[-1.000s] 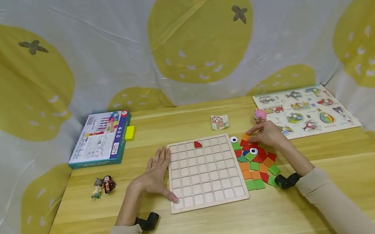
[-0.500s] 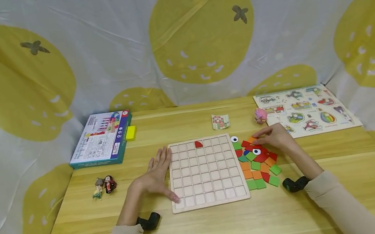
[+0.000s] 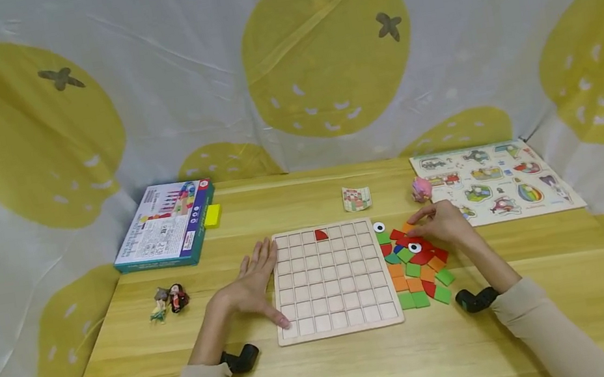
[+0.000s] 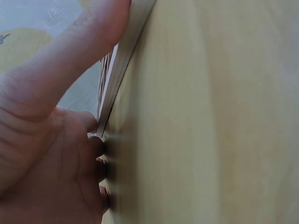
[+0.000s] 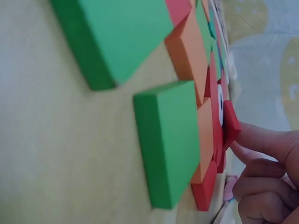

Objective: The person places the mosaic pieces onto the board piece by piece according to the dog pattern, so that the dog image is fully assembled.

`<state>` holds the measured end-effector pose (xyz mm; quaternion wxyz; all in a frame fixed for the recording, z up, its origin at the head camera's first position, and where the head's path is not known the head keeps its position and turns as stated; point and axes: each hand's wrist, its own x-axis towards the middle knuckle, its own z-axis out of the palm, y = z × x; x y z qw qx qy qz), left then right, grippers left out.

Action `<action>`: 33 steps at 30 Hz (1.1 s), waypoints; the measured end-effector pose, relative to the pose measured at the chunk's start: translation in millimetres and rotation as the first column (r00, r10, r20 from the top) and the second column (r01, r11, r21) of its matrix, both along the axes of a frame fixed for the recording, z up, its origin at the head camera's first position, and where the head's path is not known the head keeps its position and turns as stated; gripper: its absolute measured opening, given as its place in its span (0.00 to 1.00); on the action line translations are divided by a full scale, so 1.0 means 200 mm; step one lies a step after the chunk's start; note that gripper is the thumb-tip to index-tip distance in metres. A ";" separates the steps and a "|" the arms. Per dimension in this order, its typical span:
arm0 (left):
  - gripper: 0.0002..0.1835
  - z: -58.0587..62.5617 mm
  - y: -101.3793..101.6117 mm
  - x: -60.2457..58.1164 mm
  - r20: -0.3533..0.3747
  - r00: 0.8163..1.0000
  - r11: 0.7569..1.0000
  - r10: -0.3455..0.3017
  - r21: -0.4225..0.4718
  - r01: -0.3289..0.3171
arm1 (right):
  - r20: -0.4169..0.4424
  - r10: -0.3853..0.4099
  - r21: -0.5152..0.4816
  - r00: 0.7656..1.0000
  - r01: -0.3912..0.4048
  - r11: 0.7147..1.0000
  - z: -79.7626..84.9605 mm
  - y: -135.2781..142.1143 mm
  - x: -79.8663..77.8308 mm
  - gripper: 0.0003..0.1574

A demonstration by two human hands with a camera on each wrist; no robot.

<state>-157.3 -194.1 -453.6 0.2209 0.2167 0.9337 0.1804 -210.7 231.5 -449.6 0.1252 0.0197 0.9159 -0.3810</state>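
Note:
A wooden grid board [image 3: 332, 288] lies in the middle of the table, with one red quarter-round piece [image 3: 321, 235] in its top row. My left hand [image 3: 248, 291] rests spread along the board's left side; the thumb lies over the lower left corner. In the left wrist view the fingers sit against the board's edge [image 4: 117, 70]. My right hand [image 3: 443, 223] is over the far part of a pile of coloured tiles. Its thumb and finger pinch a tilted red tile [image 5: 231, 125] above the pile. An eye tile [image 3: 415, 248] lies just below it.
Green tiles [image 3: 421, 299] and orange ones spread along the board's right edge. Behind stand a small pattern card [image 3: 356, 198], a pink figurine [image 3: 421, 188] and a picture puzzle board [image 3: 505, 182]. At left are a game box [image 3: 166, 226], a yellow block [image 3: 213, 216] and two small dolls [image 3: 177, 298].
My right hand has drawn slightly back and right, its fingers shifting from an orange tile to a red one. The left hand stays in place on the board.

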 end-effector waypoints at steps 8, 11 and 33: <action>0.86 0.01 0.00 0.00 0.012 1.000 1.000 -0.001 -0.009 0.001 | 0.007 0.051 -0.016 0.999 -0.051 0.999 -0.01 0.03 0.00 0.21; 0.86 0.01 0.00 -0.01 0.014 1.000 1.000 0.002 -0.011 -0.002 | -0.005 0.031 -0.014 0.999 -0.031 0.999 -0.01 0.02 0.00 0.21; 0.85 0.00 0.00 0.00 0.009 1.000 1.000 0.000 0.013 0.000 | -0.044 0.251 -0.266 0.967 -0.254 0.930 0.05 -0.66 -0.08 0.10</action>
